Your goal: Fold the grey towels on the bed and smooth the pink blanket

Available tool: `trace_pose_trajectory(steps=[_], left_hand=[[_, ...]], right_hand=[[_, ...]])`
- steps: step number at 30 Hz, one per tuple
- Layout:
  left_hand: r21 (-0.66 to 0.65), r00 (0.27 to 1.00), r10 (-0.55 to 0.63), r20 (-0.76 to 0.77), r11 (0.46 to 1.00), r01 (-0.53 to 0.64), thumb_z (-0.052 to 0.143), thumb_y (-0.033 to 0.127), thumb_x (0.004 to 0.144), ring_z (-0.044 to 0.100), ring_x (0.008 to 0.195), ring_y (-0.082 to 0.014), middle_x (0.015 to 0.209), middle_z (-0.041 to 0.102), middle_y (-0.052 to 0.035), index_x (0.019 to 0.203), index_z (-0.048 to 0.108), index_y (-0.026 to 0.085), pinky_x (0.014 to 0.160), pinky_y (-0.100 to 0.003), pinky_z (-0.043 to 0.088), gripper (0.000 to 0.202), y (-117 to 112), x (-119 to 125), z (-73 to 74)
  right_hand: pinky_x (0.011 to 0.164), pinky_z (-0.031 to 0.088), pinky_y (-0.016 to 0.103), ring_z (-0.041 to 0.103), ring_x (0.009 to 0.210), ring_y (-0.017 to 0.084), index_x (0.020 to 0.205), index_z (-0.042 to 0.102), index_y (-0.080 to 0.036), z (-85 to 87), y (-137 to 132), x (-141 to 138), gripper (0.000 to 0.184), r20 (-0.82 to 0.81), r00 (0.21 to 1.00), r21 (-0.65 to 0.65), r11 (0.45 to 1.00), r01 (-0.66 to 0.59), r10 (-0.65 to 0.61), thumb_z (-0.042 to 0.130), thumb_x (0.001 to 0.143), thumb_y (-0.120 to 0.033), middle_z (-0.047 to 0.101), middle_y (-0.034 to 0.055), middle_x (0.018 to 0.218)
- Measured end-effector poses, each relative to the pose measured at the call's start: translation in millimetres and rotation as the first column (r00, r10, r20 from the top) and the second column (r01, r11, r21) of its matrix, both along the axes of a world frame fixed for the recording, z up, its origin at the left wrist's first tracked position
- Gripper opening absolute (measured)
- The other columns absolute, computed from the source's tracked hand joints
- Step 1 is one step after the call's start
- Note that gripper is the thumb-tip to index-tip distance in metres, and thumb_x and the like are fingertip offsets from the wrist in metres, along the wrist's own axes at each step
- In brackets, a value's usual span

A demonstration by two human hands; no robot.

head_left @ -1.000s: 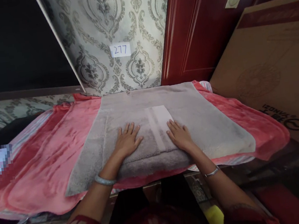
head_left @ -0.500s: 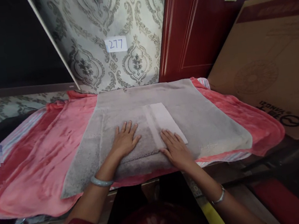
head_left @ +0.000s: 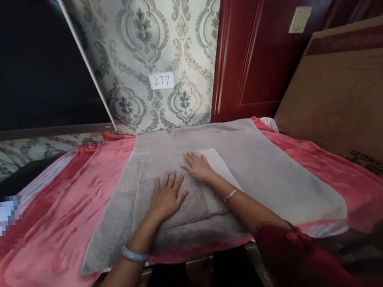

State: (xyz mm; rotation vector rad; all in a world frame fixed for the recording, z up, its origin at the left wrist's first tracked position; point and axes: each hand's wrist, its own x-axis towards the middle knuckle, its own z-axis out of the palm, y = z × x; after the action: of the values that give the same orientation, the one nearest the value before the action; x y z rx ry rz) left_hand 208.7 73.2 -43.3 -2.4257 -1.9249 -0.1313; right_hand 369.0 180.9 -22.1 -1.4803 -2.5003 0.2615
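Note:
A grey towel lies spread over a pink blanket on a table. A smaller folded part of the towel sits on its near middle, with a pale woven band across it. My left hand lies flat on the folded part, fingers spread. My right hand rests flat farther back, at the far edge of the fold beside the pale band, fingers stretched out. Both hands hold nothing.
A large cardboard box leans at the right. A red door and patterned wallpaper with a "277" label stand behind. A dark screen fills the upper left.
My right hand has slid from the near right edge of the fold forward and left, to its far edge. My left hand stays flat in place. The view shifted slightly.

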Motion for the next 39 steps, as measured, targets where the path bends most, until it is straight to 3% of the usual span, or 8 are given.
trace_pose_trajectory(steps=[5,11,17,23,27,31,35,39], left_hand=[[-0.003,1.000,-0.006,-0.006,1.000,0.006,0.038,0.049,0.101,0.019,0.153,-0.0337,0.165,0.025,-0.0111,0.156,0.035,0.025,0.120,-0.064,0.018,0.060,0,-1,-1.4],[-0.021,1.000,0.001,0.022,1.000,0.000,0.038,0.049,0.101,0.017,0.153,-0.0336,0.166,0.023,-0.0111,0.156,0.034,0.024,0.120,-0.063,0.016,0.061,-2,0,-1.3],[-0.097,0.997,-0.013,0.073,0.995,0.020,0.039,0.053,0.099,0.018,0.153,-0.0347,0.166,0.022,-0.0118,0.156,0.035,0.026,0.119,-0.064,0.019,0.063,3,-3,6.7],[-0.055,0.993,0.049,0.110,0.998,-0.043,0.035,0.051,0.100,0.026,0.151,-0.0331,0.163,0.031,-0.0151,0.152,0.041,0.023,0.119,-0.064,0.017,0.059,53,-19,28.6],[-0.050,0.983,0.162,0.082,0.986,-0.159,0.033,0.050,0.101,0.026,0.151,-0.0344,0.162,0.031,-0.0174,0.153,0.039,0.019,0.119,-0.064,0.017,0.062,77,-32,20.2],[0.031,0.982,0.169,0.082,0.985,-0.172,0.031,0.052,0.101,0.027,0.150,-0.0335,0.161,0.034,-0.0174,0.153,0.039,0.017,0.120,-0.061,0.018,0.063,77,-34,8.6],[0.027,0.980,0.186,0.076,0.982,-0.189,0.033,0.054,0.100,0.029,0.150,-0.0329,0.160,0.037,-0.0155,0.152,0.041,0.020,0.120,-0.060,0.018,0.062,74,-39,11.2],[-0.015,0.959,0.271,0.085,0.963,-0.270,0.033,0.055,0.100,0.023,0.151,-0.0354,0.162,0.034,-0.0135,0.152,0.041,0.023,0.117,-0.065,0.020,0.062,68,-61,13.0]], right_hand=[[0.122,0.012,0.045,0.016,0.153,0.022,0.157,0.032,-0.015,-18.3,28,13,0.065,0.060,0.993,-0.026,0.994,0.104,-0.103,0.024,0.104,-0.050,0.024,0.0079,0.165],[0.122,0.011,0.046,0.016,0.153,0.025,0.158,0.030,-0.011,-21.9,36,21,0.066,0.069,0.951,-0.021,0.953,0.304,-0.302,0.023,0.103,-0.048,0.023,0.0084,0.166],[0.121,0.013,0.047,0.021,0.151,0.026,0.157,0.033,-0.011,-27.6,35,21,0.066,0.044,0.956,0.015,0.957,0.289,-0.290,0.021,0.103,-0.048,0.027,0.0101,0.164],[0.120,0.016,0.049,0.023,0.150,0.027,0.155,0.036,-0.011,-34.6,37,24,0.066,0.036,0.960,0.053,0.960,0.276,-0.278,0.021,0.103,-0.047,0.028,0.0119,0.164],[0.120,0.016,0.050,0.022,0.151,0.027,0.156,0.035,-0.010,-37.1,37,24,0.066,0.040,0.962,0.048,0.963,0.267,-0.269,0.022,0.102,-0.047,0.028,0.0124,0.164],[0.120,0.017,0.050,0.022,0.151,0.027,0.156,0.035,-0.010,-37.5,38,24,0.066,0.037,0.963,0.049,0.963,0.265,-0.267,0.022,0.103,-0.048,0.028,0.0128,0.164],[0.120,0.016,0.049,0.022,0.151,0.027,0.156,0.035,-0.009,-35.5,36,23,0.066,0.039,0.960,0.049,0.960,0.277,-0.279,0.022,0.103,-0.047,0.027,0.0121,0.164],[0.120,0.016,0.049,0.023,0.150,0.028,0.155,0.036,-0.011,-32.0,33,24,0.065,0.034,0.962,0.053,0.962,0.268,-0.270,0.022,0.103,-0.047,0.028,0.0123,0.164]])
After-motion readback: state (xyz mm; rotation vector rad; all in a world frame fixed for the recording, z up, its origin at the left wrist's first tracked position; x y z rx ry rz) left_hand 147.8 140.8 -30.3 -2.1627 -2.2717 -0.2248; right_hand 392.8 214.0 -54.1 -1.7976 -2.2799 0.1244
